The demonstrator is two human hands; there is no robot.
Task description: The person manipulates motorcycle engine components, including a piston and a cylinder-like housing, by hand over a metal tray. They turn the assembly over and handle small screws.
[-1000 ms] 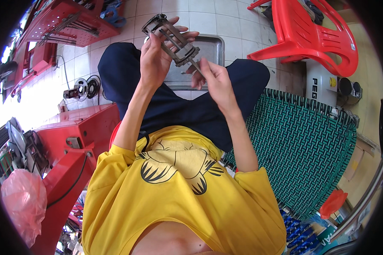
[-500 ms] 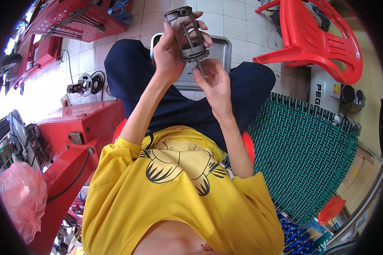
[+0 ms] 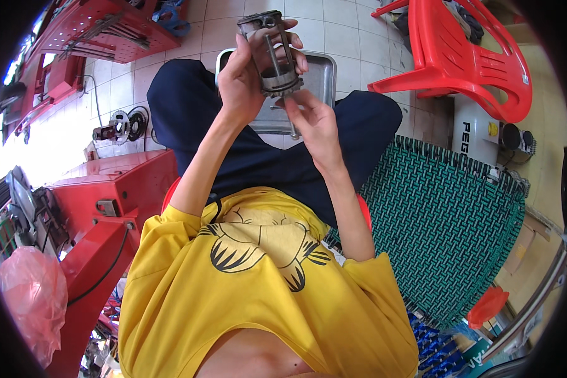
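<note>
My left hand (image 3: 240, 88) is wrapped round an open-sided cylindrical metal frame (image 3: 277, 82), dark and greasy, with round ends joined by side bars. It is held up above my lap, tilted slightly. Inside the frame a slim metal rod (image 3: 273, 57) runs lengthwise. Just under the frame's lower end, my right hand (image 3: 316, 129) pinches a metal bolt or rod (image 3: 294, 133) between thumb and fingers; its tip sticks out below them. Whether this is the same rod as the one inside, I cannot tell. Beyond my hands, a shallow metal tray (image 3: 332, 72) lies on the floor between my knees.
A red plastic chair (image 3: 466, 60) stands at the far right, near a white tank (image 3: 469, 129). On my right is a green-black woven seat (image 3: 447, 233). Red metal equipment (image 3: 113, 189) and a pink plastic bag (image 3: 31, 296) are at left. Toothed chainrings (image 3: 120, 125) lie on the tiles.
The rod in my right hand has swung from slanting to nearly upright, its lower tip now showing below my fingers. My left hand still holds the frame, and the whole view has shifted slightly.
</note>
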